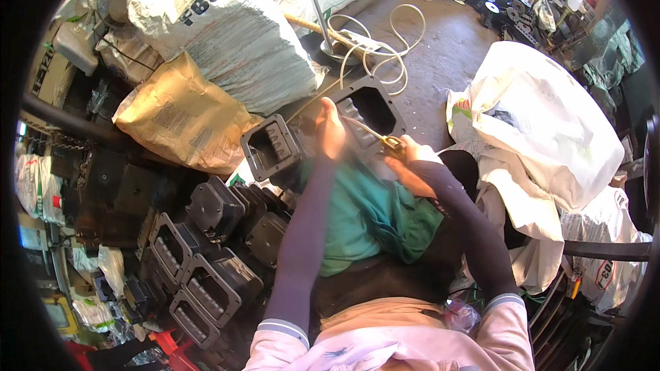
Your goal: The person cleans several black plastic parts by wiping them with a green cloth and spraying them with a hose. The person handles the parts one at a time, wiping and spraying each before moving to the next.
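Note:
A black plastic box-shaped housing (397, 111) with a flanged, open mouth is tilted over my lap. At its left side is my left hand (330, 130), closed on the housing, with some fingers hidden. My right hand (416, 160) is wrapped round a thin-bladed hand tool (391, 143) with a yellowish handle. The blade points up and left, across the lower edge of the housing; its exact kind is unclear. Green cloth (371, 220) covers my lap beneath both hands. Just left of my left hand, a second black housing (283, 165) shows ribs inside.
Several more black housings (212, 288) are stacked at lower left. A brown paper sack (185, 113) and a large white sack (227, 34) stand at far left. White sacking (543, 124) lies at right. A pale cable (421, 31) coils on the floor (447, 48) ahead.

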Action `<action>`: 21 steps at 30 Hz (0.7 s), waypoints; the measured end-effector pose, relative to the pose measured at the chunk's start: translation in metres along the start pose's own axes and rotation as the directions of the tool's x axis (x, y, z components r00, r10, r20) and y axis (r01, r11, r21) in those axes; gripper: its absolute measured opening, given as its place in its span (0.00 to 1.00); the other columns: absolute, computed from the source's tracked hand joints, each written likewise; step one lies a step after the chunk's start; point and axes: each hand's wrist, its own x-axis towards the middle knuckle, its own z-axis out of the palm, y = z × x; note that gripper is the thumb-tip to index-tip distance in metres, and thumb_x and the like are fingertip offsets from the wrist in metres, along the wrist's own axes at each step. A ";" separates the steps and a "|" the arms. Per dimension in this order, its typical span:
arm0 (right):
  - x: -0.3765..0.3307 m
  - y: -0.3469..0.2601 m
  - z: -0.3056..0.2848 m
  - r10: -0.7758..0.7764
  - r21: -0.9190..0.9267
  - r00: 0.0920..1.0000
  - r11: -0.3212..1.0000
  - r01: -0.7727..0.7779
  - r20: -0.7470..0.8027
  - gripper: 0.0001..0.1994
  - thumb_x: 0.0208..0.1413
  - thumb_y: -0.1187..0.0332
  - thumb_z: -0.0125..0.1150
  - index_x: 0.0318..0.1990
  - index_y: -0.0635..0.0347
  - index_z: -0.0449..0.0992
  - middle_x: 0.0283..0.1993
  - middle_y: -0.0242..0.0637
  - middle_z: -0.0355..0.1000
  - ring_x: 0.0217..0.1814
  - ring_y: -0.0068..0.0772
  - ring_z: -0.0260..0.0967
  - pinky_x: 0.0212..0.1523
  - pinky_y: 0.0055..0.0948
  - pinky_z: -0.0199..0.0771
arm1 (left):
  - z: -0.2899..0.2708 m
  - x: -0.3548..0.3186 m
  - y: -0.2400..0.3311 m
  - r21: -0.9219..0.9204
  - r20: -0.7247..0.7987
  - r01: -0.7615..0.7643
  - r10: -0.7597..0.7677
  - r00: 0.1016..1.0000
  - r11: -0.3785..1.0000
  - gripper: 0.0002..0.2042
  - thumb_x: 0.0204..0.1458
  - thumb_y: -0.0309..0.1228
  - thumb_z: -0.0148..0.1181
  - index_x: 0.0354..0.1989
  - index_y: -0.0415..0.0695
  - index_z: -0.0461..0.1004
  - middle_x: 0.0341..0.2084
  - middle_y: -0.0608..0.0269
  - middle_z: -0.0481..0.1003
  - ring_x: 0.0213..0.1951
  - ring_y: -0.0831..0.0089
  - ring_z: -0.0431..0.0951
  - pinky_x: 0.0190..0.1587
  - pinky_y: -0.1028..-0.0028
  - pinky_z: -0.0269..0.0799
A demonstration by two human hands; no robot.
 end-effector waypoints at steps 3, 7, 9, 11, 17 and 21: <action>0.008 -0.008 -0.001 0.014 0.010 0.999 1.000 -0.014 -0.044 0.24 0.58 0.53 0.59 0.53 0.63 0.66 0.44 0.62 0.75 0.48 0.63 0.73 0.48 0.49 0.73 | -0.002 -0.009 0.011 0.048 -0.010 0.021 -0.021 1.000 0.999 0.37 0.66 0.60 0.35 0.48 0.31 0.73 0.39 0.60 0.75 0.43 0.71 0.70 0.51 0.72 0.66; 0.017 0.000 -0.007 -0.002 0.027 0.999 1.000 0.003 -0.054 0.25 0.59 0.53 0.58 0.55 0.64 0.66 0.43 0.61 0.75 0.48 0.61 0.74 0.47 0.47 0.73 | -0.002 -0.015 0.027 0.078 -0.062 0.024 -0.019 0.998 0.997 0.36 0.65 0.61 0.35 0.35 0.34 0.71 0.29 0.69 0.66 0.34 0.77 0.62 0.43 0.75 0.64; 0.021 0.009 -0.011 -0.012 0.037 0.996 0.999 0.015 -0.085 0.26 0.59 0.53 0.58 0.55 0.65 0.66 0.42 0.61 0.75 0.47 0.60 0.74 0.47 0.46 0.73 | -0.003 -0.017 0.031 0.104 -0.079 -0.044 0.052 0.996 0.994 0.35 0.65 0.61 0.35 0.34 0.35 0.71 0.28 0.69 0.66 0.34 0.77 0.62 0.42 0.75 0.63; 0.020 0.018 -0.013 0.003 -0.022 0.998 1.000 -0.004 -0.056 0.24 0.60 0.56 0.59 0.57 0.64 0.66 0.36 0.52 0.76 0.37 0.50 0.77 0.39 0.42 0.76 | -0.005 -0.018 0.033 0.107 -0.065 -0.056 0.063 0.996 0.993 0.35 0.65 0.61 0.37 0.41 0.33 0.70 0.33 0.63 0.70 0.38 0.74 0.66 0.46 0.73 0.65; -0.008 0.039 -0.018 0.057 0.226 0.965 0.967 -0.117 0.255 0.20 0.62 0.60 0.58 0.57 0.60 0.69 0.33 0.38 0.71 0.32 0.30 0.70 0.32 0.32 0.72 | -0.014 -0.018 0.036 0.139 0.040 -0.082 0.077 0.996 0.987 0.38 0.64 0.59 0.42 0.56 0.28 0.70 0.43 0.53 0.76 0.46 0.69 0.72 0.53 0.69 0.66; -0.012 0.050 -0.015 0.065 0.173 0.956 0.978 -0.118 0.285 0.18 0.62 0.62 0.58 0.56 0.61 0.67 0.26 0.31 0.68 0.23 0.22 0.67 0.24 0.27 0.71 | -0.012 -0.018 0.031 0.116 0.103 -0.073 0.061 0.993 0.991 0.37 0.64 0.58 0.43 0.57 0.28 0.69 0.47 0.51 0.76 0.50 0.68 0.72 0.56 0.69 0.65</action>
